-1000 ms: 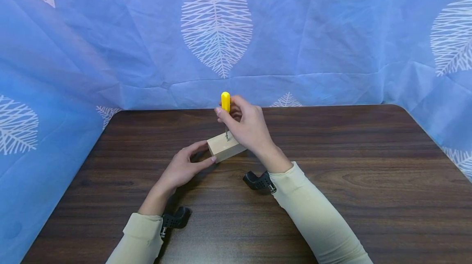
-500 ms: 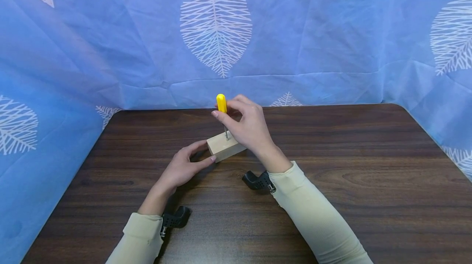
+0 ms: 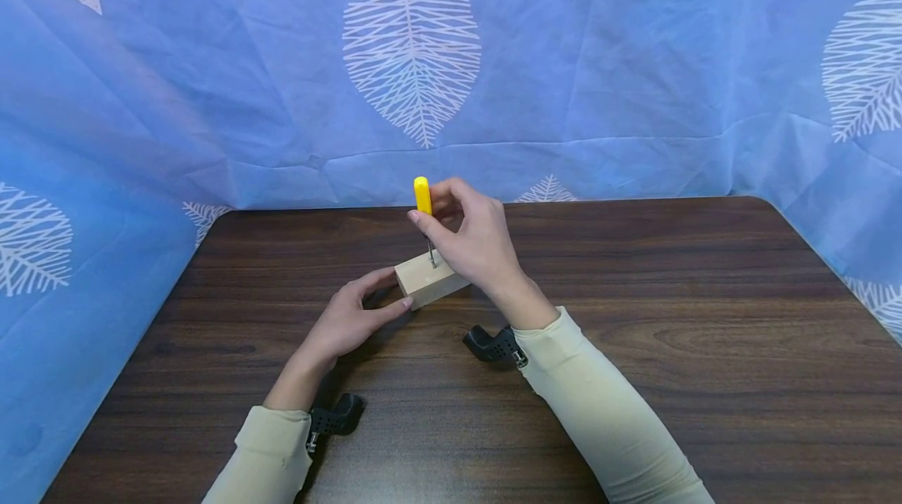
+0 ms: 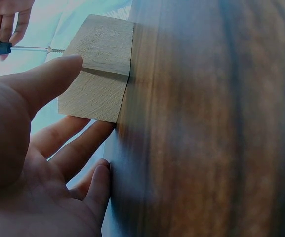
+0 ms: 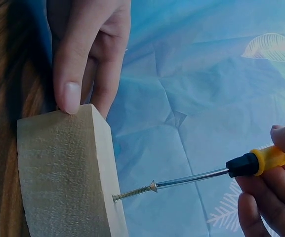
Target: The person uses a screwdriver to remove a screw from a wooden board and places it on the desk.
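To turn this well, we should line the screwdriver [image 3: 423, 197] up with the screw [image 5: 134, 192] and press gently, our right hand [image 3: 481, 247] gripping the yellow handle, our left hand [image 3: 348, 322] pinching the left end of the wooden block [image 3: 435, 286]. The block, pale and square-edged, lies mid-table toward the far side, the screw's thread largely exposed above its top face.

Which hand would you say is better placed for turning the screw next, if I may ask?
The right hand, I think: it holds the screwdriver, whose tip meets the screw. The left hand grips the block at one end and seems better suited to steadying it.
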`<state>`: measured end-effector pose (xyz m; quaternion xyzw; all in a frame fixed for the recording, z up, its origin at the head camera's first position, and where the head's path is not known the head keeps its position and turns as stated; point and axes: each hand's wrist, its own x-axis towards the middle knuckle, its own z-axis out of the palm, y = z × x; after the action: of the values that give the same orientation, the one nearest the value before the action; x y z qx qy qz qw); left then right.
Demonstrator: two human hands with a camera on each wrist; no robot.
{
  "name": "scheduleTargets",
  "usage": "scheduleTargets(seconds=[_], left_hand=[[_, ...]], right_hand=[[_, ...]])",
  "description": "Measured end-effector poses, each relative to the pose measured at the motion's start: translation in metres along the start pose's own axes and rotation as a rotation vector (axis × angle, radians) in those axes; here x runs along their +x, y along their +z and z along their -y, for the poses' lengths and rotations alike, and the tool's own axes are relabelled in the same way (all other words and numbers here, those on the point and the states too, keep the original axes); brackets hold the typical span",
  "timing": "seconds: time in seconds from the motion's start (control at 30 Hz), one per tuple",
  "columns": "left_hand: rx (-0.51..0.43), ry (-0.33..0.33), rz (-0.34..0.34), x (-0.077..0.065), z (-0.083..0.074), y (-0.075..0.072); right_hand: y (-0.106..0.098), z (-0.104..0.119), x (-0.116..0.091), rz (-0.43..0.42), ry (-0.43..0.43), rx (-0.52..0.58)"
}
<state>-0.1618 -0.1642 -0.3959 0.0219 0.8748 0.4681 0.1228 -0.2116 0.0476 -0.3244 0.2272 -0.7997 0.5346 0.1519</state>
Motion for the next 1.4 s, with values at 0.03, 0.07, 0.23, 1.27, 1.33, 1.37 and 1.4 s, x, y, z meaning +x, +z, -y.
scheduleTargets(seconds=[0.03, 0.07, 0.23, 1.27, 1.33, 1.37, 1.4], left_hand=[[0.002, 0.0, 0.0, 0.0, 0.0002, -0.0001], [0.002, -0.001, -0.001, 0.0, 0.0003, -0.0001], [0.003, -0.005, -0.001, -0.0002, 0.0005, -0.0003], [-0.018, -0.015, 0.0, 0.0024, 0.0006, -0.0001], [-0.02, -0.015, 0.0, 0.0023, 0.0007, -0.0001], [-0.02, -0.015, 0.0, 0.0022, 0.0007, -0.0002], [-0.02, -0.016, 0.0, 0.0022, 0.0008, -0.0002]], right_hand=[[0.0, 0.0002, 0.0, 0.0, 0.001, 0.001], [0.0001, 0.0002, -0.0001, 0.001, 0.002, 0.002], [0.0002, 0.001, -0.0001, 0.005, 0.005, -0.009], [0.0, -0.0016, 0.0006, -0.058, -0.045, -0.065], [-0.0002, -0.0011, 0.0006, -0.053, -0.024, -0.042], [-0.0002, -0.001, 0.0008, -0.053, -0.015, -0.027], [-0.0003, -0.0008, 0.0008, -0.054, -0.008, -0.011]])
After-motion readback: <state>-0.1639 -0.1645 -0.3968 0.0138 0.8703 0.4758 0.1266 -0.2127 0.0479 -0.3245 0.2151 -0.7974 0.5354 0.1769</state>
